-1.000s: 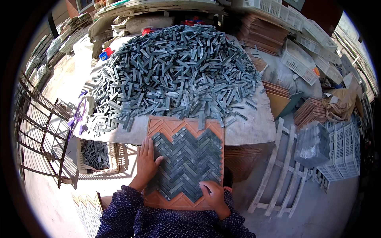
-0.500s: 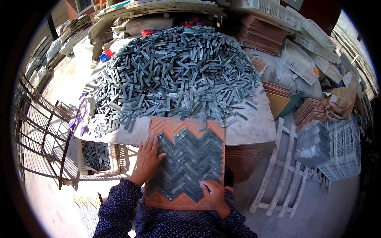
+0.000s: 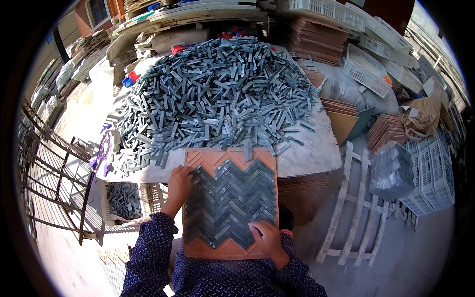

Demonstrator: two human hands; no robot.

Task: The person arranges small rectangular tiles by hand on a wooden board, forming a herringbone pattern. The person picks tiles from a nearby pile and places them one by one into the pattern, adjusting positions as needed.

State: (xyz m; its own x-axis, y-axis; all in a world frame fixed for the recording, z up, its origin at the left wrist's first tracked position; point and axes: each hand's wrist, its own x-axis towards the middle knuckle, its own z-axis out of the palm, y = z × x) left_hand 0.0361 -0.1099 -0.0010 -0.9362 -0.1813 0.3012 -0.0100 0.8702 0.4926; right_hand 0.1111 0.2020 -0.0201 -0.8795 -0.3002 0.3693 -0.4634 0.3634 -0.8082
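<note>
An orange-brown moulded tray [image 3: 230,251] rests against my body and the near edge of the table. Dark grey-green stone strips [image 3: 232,198] fill most of it in a herringbone pattern, with the tray's grooves bare along the top and bottom. My left hand [image 3: 180,185] is at the tray's upper left edge, fingers curled by the outermost strips; what they grip is hidden. Over the lower right strips, my right hand [image 3: 270,242] is closed with thumb and forefinger together. Whether it holds anything is too small to tell.
A large heap of loose stone strips [image 3: 217,94] covers the table [image 3: 311,161]. Below it on the left is a crate of strips [image 3: 148,208]. To the right stand a pale slatted pallet [image 3: 346,208], a wrapped stack [image 3: 392,171] and white crates [image 3: 430,173]. A metal rack [image 3: 81,198] stands left.
My left hand has gone from lying flat with spread fingers on the tray's left side to curled fingers at its upper left edge. My right hand stays closed in nearly the same place.
</note>
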